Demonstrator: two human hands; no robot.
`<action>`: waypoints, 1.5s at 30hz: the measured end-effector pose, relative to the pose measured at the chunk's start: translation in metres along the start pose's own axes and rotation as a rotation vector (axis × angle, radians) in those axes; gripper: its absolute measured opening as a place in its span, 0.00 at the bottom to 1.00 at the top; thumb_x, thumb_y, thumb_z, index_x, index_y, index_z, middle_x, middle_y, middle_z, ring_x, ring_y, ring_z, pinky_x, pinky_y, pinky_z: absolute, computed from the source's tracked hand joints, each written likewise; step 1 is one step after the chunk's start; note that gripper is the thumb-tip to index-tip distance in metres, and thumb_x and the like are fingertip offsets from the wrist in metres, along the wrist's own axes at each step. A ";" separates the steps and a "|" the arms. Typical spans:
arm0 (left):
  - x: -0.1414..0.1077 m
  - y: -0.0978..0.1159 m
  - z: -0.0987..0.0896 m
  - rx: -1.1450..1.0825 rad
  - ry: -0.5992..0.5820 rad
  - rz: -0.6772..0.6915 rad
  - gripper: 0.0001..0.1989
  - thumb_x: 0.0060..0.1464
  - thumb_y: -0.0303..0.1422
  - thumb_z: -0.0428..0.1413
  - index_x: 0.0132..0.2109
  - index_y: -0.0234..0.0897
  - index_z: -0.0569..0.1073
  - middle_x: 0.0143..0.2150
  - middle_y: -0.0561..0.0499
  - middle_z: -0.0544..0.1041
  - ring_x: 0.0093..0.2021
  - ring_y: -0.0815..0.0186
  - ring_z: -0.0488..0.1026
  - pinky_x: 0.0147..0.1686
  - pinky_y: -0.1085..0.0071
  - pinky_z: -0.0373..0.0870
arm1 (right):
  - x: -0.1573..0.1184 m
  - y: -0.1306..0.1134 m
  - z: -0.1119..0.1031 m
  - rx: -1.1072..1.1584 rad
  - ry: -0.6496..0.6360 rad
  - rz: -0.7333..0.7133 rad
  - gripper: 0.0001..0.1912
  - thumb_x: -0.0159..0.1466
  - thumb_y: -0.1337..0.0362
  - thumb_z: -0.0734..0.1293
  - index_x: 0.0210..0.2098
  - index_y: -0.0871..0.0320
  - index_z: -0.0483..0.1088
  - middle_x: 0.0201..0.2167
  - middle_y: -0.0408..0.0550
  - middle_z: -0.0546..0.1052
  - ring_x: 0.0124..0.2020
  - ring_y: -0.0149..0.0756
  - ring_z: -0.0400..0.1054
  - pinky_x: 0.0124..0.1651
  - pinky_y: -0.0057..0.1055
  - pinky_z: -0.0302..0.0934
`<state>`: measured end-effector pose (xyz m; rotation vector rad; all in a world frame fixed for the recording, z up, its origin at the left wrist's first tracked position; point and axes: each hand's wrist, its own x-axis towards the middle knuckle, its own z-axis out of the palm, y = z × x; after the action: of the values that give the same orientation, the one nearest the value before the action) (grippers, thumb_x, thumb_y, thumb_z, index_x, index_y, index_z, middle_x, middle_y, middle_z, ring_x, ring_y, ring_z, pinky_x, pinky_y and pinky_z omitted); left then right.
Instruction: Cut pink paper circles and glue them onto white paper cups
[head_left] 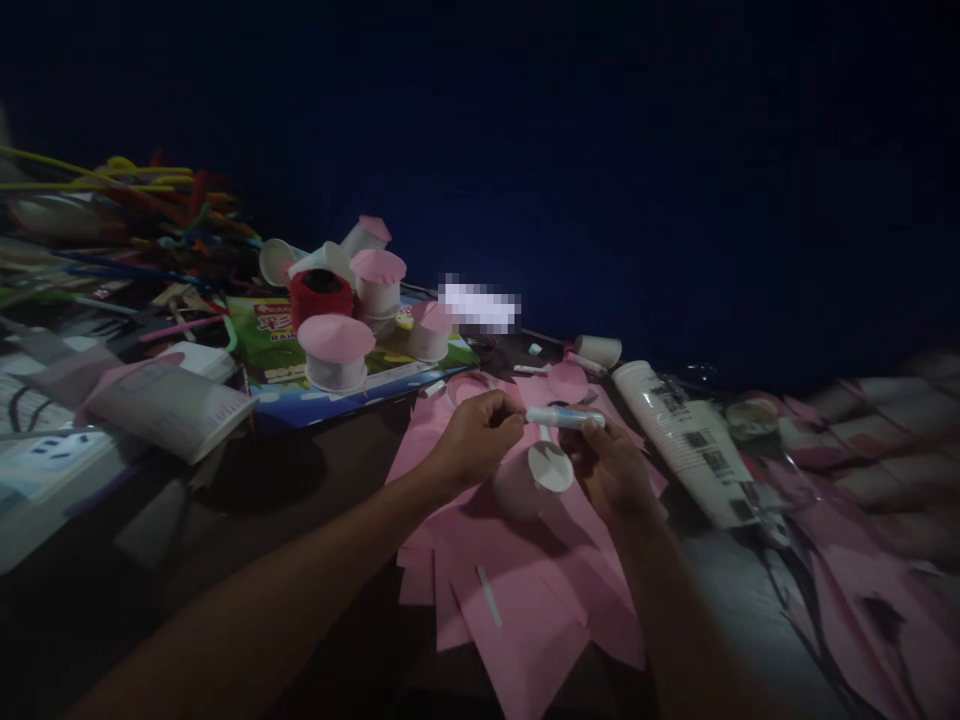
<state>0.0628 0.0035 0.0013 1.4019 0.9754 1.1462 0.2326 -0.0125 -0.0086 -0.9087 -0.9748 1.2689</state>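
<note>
My right hand (611,460) holds a white and blue glue tube (566,417) level, its left end pointing at my left hand. The fingers of my left hand (484,435) are pinched together beside that end; whatever they hold is too small to name. Below and between both hands, a paper cup (521,485) lies tilted with a white round face showing. It rests on overlapping pink paper sheets (525,610). A thin white strip (489,597) lies on the sheets nearer to me.
Cups with pink paper tops (336,355) and a red roll (321,296) stand at the left on a green and blue packet (277,405). A power strip (56,455) and pipe cleaners (172,200) lie further left. Stacked paper cups (686,445) are at the right.
</note>
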 end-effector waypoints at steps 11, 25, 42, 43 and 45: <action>0.003 -0.008 -0.002 -0.089 -0.046 0.014 0.03 0.45 0.27 0.50 0.27 0.34 0.68 0.23 0.57 0.64 0.24 0.74 0.57 0.23 0.78 0.53 | 0.005 0.001 -0.004 0.189 0.149 0.180 0.14 0.49 0.55 0.72 0.21 0.57 0.67 0.14 0.36 0.66 0.15 0.24 0.57 0.20 0.23 0.56; 0.008 -0.001 -0.011 -0.720 -0.121 -0.305 0.11 0.42 0.22 0.50 0.36 0.32 0.70 0.26 0.55 0.66 0.21 0.78 0.60 0.23 0.79 0.57 | 0.010 -0.005 -0.007 0.299 0.236 0.168 0.14 0.47 0.58 0.73 0.22 0.56 0.64 0.14 0.34 0.69 0.15 0.25 0.60 0.22 0.26 0.59; -0.006 0.009 0.000 -0.115 -0.273 -0.065 0.06 0.46 0.29 0.54 0.33 0.32 0.74 0.27 0.53 0.70 0.28 0.72 0.65 0.27 0.77 0.60 | 0.003 -0.001 0.002 0.163 0.321 0.156 0.18 0.46 0.56 0.74 0.22 0.58 0.61 0.14 0.32 0.65 0.15 0.22 0.60 0.18 0.19 0.59; -0.006 0.010 0.000 -0.100 -0.284 -0.057 0.06 0.46 0.29 0.54 0.33 0.32 0.74 0.27 0.53 0.70 0.28 0.72 0.65 0.27 0.76 0.61 | 0.003 -0.001 0.002 0.159 0.325 0.148 0.18 0.46 0.56 0.74 0.22 0.58 0.62 0.15 0.33 0.66 0.15 0.22 0.61 0.19 0.19 0.59; -0.006 0.010 0.000 -0.060 -0.281 -0.044 0.07 0.46 0.30 0.55 0.32 0.32 0.74 0.27 0.52 0.71 0.28 0.71 0.66 0.28 0.76 0.61 | 0.003 -0.002 0.003 0.144 0.335 0.137 0.18 0.46 0.56 0.74 0.22 0.58 0.62 0.16 0.33 0.66 0.17 0.22 0.62 0.19 0.18 0.60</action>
<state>0.0611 -0.0040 0.0107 1.4405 0.7620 0.9087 0.2305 -0.0096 -0.0058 -1.0477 -0.5591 1.2339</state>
